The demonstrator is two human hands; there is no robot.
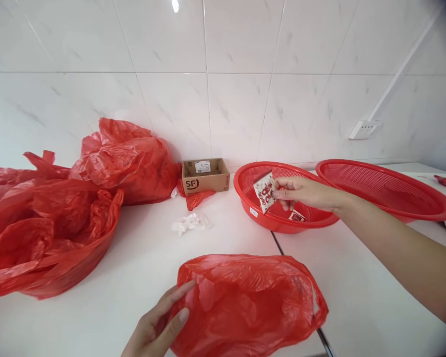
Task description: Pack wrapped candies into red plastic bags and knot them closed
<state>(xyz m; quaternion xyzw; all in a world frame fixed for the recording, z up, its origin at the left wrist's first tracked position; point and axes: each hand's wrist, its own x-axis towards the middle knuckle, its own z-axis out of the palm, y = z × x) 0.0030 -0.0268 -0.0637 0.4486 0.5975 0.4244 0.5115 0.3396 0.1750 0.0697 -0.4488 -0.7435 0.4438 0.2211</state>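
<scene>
A small cream packet with red print [264, 192] is pinched in my right hand [297, 192], above the near side of a red plastic colander [278, 225]. Inside that colander lies another small dark red and white packet [296, 215]. Closest to me, a red plastic bag [245, 307] lies with its mouth spread wide. My left hand [163, 317] rests at the bag's left rim, thumb and fingers apart; its lower fingers are partly hidden.
A second red colander [386, 213] stands at the right. Along the wall sit an open cardboard box [206, 184] and a full red bag [130, 168]. More red bags [52, 233] fill the left side. Crumpled white tissue [191, 223] lies mid-table. A socket [363, 130] is on the wall.
</scene>
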